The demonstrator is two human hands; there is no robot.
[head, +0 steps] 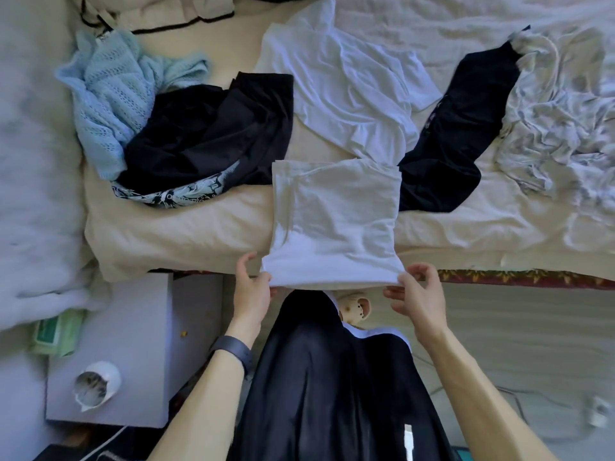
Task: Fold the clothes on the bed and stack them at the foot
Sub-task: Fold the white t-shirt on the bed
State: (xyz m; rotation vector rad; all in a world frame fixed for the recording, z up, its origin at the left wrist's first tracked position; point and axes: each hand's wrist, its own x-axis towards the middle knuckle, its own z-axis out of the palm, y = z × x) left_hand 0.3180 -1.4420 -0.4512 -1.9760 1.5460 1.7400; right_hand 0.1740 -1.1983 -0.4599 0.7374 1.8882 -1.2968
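A white garment [336,221], folded into a rectangle, lies at the near edge of the bed [199,234]. My left hand [253,287] pinches its near left corner. My right hand [416,291] pinches its near right corner. Behind it a loose white shirt [339,91] lies spread out. A black garment with a pale print [206,141] sits at the left, and a light blue knit [109,94] is bunched beside it. A dark garment [459,128] lies at the right.
A crumpled white sheet [562,121] is heaped at the far right. A grey nightstand [126,354] with a white lamp [96,384] stands at lower left. A fluffy white blanket [33,161] fills the left side. My dark-clothed legs [332,394] stand against the bed edge.
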